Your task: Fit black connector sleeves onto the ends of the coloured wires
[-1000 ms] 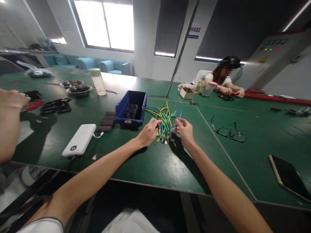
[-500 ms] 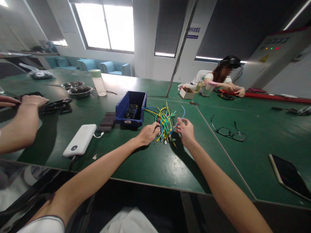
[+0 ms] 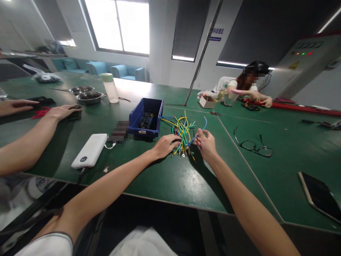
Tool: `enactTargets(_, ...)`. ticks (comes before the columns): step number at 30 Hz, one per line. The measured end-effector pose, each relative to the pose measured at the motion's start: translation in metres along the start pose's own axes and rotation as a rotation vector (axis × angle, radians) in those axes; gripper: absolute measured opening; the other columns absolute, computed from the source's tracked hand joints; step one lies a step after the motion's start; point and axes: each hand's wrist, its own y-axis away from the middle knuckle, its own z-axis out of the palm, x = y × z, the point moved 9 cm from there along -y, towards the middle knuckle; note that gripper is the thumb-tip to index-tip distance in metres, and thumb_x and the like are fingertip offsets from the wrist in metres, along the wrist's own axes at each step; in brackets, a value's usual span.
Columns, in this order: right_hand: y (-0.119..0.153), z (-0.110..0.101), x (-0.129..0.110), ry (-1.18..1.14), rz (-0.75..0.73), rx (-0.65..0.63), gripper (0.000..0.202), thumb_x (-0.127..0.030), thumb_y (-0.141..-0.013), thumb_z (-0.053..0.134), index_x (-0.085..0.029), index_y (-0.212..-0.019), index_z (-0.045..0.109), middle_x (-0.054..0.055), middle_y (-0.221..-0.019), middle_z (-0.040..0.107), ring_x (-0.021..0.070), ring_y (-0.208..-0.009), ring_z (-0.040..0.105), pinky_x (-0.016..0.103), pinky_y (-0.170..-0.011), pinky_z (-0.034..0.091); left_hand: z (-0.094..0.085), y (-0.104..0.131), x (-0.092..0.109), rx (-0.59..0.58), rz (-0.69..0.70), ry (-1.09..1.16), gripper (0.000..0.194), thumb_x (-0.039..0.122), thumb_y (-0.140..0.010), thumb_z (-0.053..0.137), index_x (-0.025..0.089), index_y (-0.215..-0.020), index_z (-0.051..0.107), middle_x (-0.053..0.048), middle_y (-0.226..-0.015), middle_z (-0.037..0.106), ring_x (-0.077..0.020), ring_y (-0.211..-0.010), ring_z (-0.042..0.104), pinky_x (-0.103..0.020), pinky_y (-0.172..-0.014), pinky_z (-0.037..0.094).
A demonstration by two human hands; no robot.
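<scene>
Blue slim wire (image 3: 206,123) sits pinched in the right hand (image 3: 207,144) at three o'clock of tangled multicoloured wires (image 3: 184,136), which the left hand (image 3: 164,145), grip unclear, perhaps steadies from nine.

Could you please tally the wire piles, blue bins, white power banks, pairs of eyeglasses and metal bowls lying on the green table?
Wire pile: 1
Blue bin: 1
White power bank: 1
Pair of eyeglasses: 1
Metal bowls: 2
Total: 6
</scene>
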Motion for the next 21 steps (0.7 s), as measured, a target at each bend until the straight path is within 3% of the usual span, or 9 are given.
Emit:
enactTargets(5, -0.002, -0.003, 0.011, 0.047, 0.059, 0.003, 0.047, -0.045, -0.06, 0.084, -0.02, -0.084, 0.052, -0.006, -0.063, 0.059, 0.0064, -0.048, 0.055, 0.016, -0.044, 0.05, 0.006, 0.001, 0.004, -0.035, -0.001, -0.014, 0.03, 0.034, -0.096, 0.048, 0.015, -0.113, 0.064, -0.009, -0.109, 0.068, -0.0203, -0.101, 0.063, -0.033, -0.093, 0.047)
enactTargets(11, 0.006, 0.016, 0.031, -0.057, 0.179, -0.134, 0.045, -0.04, -0.059, 0.086, -0.02, -0.079, 0.051, -0.006, -0.059, 0.059, 0.005, -0.044, 0.052, 0.016, -0.048, 0.051, 0.011, -0.001, 0.005, -0.033, -0.006, 0.035, 0.027, 0.029, -0.095, 0.049, 0.013, -0.112, 0.063, -0.01, -0.108, 0.067, -0.02, -0.101, 0.063, -0.034, -0.094, 0.047)
enactTargets(21, 0.004, 0.024, 0.035, -0.091, 0.158, -0.167, 0.048, -0.043, -0.056, 0.087, -0.021, -0.08, 0.051, -0.006, -0.062, 0.061, 0.0072, -0.048, 0.057, 0.02, -0.052, 0.054, 0.008, -0.003, -0.001, 0.026, -0.077, 0.055, 0.027, 0.028, -0.093, 0.052, 0.013, -0.111, 0.064, -0.011, -0.11, 0.068, -0.0209, -0.103, 0.063, -0.034, -0.095, 0.047)
